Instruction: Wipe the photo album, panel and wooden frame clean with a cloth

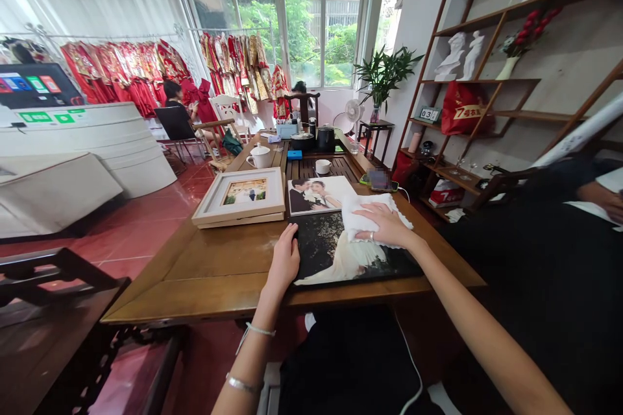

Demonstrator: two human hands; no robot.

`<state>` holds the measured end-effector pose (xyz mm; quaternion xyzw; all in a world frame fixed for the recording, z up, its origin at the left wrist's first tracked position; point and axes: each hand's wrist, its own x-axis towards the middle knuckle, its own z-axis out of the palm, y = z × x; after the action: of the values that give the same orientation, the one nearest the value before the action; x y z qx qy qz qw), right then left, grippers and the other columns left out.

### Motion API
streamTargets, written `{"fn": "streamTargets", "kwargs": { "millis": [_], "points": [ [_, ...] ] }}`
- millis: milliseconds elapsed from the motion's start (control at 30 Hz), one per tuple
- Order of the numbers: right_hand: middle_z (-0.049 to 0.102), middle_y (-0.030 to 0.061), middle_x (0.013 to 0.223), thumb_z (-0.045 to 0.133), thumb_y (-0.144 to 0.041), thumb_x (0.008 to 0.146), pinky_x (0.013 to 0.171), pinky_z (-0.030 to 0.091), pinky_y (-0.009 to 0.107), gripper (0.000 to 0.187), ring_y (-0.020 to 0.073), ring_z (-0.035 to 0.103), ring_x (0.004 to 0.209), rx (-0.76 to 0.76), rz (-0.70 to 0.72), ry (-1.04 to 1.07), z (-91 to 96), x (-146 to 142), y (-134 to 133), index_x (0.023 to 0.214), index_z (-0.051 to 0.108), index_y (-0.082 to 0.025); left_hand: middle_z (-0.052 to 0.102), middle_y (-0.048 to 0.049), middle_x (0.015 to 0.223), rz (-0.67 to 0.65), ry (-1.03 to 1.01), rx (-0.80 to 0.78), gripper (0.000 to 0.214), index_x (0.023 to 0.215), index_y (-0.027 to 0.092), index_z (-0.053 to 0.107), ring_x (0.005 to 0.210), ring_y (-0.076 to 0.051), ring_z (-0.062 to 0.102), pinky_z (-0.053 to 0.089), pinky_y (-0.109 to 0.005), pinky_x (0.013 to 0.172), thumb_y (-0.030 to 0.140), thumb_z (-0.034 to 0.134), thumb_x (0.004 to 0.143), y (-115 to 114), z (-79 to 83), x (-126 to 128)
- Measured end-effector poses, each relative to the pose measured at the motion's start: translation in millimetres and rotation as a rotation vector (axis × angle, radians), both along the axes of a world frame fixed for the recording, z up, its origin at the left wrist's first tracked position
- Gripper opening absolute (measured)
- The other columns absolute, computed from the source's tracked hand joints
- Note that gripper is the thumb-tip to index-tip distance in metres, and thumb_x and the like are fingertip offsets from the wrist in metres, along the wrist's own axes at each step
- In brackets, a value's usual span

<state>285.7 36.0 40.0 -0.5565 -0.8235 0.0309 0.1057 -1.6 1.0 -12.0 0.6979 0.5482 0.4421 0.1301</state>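
You look mid-wipe tbh: right hand (pixel 385 224) spread flat on the white cloth (pixel 351 211), left hand (pixel 285 255) against the dark photo panel (pixel 311 243), grip unclear. Can't tell how much is left.

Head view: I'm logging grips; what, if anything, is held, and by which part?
The white cloth, held down by its upper face under the spread right hand; the left hand touches the left edge of the dark photo panel.
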Motion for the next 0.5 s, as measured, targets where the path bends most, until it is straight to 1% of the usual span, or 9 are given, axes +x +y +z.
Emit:
{"fn": "streamTargets", "kwargs": {
  "millis": [100,200,267,333,400,500],
  "points": [
    [0.042,0.0054,0.145,0.056,-0.068,0.075,0.098,0.032,0.061,0.063,0.0377,0.030,0.132,0.058,0.035,-0.014,-6.2,-0.4,-27.3,0.130,0.052,-0.036,0.058,-0.0143,0.130,0.009,-0.010,0.011,0.039,0.119,0.014,0.058,0.125,-0.022,0.051,0.037,-0.045,0.110,0.011,0.037,0.085,0.5,-1.0,1.1],
    [0.043,0.0053,0.145,0.054,-0.068,0.076,0.099,0.031,0.060,0.061,0.0367,0.030,0.132,0.098,0.081,-0.006,-11.1,-0.4,-64.7,0.129,0.053,-0.037,0.059,-0.0140,0.129,0.014,-0.026,0.020,0.039,0.118,0.014,0.059,0.125,-0.022,0.052,0.037,-0.044,0.110,0.011,0.037,0.086,1.0,-2.6,2.0],
    [0.042,0.0054,0.145,0.054,-0.070,0.075,0.100,0.030,0.060,0.063,0.0370,0.030,0.132,0.107,0.089,0.004,-12.9,-0.5,-88.4,0.129,0.053,-0.037,0.059,-0.0142,0.130,0.009,-0.030,0.020,0.039,0.118,0.013,0.059,0.125,-0.023,0.051,0.036,-0.045,0.110,0.012,0.037,0.086,1.4,-3.4,2.1],
    [0.042,0.0055,0.145,0.056,-0.070,0.074,0.099,0.030,0.060,0.065,0.0377,0.028,0.133,0.103,0.096,0.012,-13.5,-0.7,-105.6,0.130,0.052,-0.038,0.059,-0.0135,0.130,0.002,-0.035,0.022,0.039,0.118,0.014,0.059,0.126,-0.023,0.051,0.036,-0.045,0.110,0.012,0.037,0.086,1.7,-3.6,1.9],
    [0.041,0.0051,0.146,0.058,-0.070,0.073,0.099,0.031,0.060,0.066,0.0378,0.028,0.134,0.088,0.099,0.016,-12.8,-0.8,-113.2,0.131,0.051,-0.039,0.059,-0.0121,0.129,-0.010,-0.038,0.021,0.039,0.117,0.015,0.059,0.126,-0.022,0.050,0.036,-0.045,0.111,0.011,0.037,0.085,1.5,-2.8,1.5],
    [0.042,0.0043,0.145,0.057,-0.071,0.072,0.098,0.031,0.062,0.066,0.0373,0.029,0.133,0.054,0.093,0.013,-9.4,-1.8,-106.3,0.130,0.051,-0.040,0.059,-0.0131,0.129,-0.031,-0.023,-0.001,0.039,0.116,0.014,0.060,0.128,-0.022,0.049,0.036,-0.045,0.111,0.011,0.036,0.086,0.4,-0.2,0.8]
  ]
}}
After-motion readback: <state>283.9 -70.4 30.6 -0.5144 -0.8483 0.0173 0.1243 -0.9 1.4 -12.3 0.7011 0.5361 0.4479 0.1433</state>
